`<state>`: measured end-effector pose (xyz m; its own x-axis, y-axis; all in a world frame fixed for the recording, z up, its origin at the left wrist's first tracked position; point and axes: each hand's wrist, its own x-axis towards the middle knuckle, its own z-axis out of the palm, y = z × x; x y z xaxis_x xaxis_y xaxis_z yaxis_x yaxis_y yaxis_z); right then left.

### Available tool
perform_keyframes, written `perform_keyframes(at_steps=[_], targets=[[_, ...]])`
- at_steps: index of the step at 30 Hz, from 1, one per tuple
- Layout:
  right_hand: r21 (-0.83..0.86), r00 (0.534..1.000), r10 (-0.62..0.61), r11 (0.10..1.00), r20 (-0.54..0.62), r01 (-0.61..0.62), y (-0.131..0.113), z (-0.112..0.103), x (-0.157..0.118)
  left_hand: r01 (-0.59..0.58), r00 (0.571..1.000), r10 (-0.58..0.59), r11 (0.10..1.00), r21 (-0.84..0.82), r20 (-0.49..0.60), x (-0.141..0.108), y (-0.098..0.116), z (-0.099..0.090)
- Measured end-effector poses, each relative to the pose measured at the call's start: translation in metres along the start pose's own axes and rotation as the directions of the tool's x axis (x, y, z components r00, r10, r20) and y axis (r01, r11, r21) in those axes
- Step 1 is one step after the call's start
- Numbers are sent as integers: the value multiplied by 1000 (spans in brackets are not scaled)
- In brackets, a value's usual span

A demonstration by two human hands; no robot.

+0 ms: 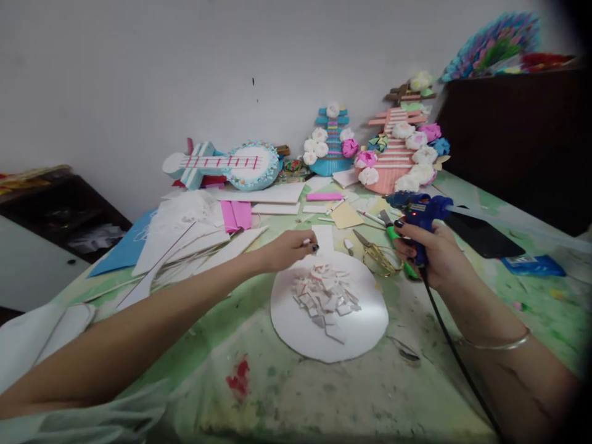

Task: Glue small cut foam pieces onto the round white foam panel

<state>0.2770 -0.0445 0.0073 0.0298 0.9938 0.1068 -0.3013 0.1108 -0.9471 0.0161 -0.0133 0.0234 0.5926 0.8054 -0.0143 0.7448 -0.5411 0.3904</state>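
Note:
My right hand (432, 246) is wrapped around the handle of a blue hot glue gun (423, 209), its small red light showing and a black cord trailing down. A clear glue stick (472, 216) juts from its rear. Over the far left edge of a round white board (296, 327), the fingers of my left hand (291, 248) are pinched together on a small white piece (307, 242). A loose heap of cut white scraps (326, 296) lies on that board. Beyond it extends a white strip (322, 237), close to my left fingertips.
Gold-handled scissors (382, 256), a green-handled knife (390, 229) and a black phone (485, 234) lie at right. White sheets and shreds (180, 216) cover the left. Along the wall stand decorated paper instruments: a pale blue one (252, 166), a teal one (330, 161) and a pink one (391, 166).

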Motion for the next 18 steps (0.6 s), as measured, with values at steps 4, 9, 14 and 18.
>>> perform_keyframes(at_steps=[4, 9, 14, 18], targets=[[-18, 1000, 5, 1000, 19, -5, 1, 3, -2, -123, 978, 133, 990, -73, 160, -12, 37, 7], [-51, 998, 41, 998, 37, -39, 6, 6, -3, -150, 961, 162, 986, -70, 224, 1, 41, 22], [-107, 997, 51, 993, 57, -45, 11, 8, -2, -112, 975, 137, 984, -140, 177, 16, 37, 25], [-102, 997, 52, 994, 61, -46, 11, 9, -2, -113, 992, 118, 989, 97, -50, -4, 45, 25]])
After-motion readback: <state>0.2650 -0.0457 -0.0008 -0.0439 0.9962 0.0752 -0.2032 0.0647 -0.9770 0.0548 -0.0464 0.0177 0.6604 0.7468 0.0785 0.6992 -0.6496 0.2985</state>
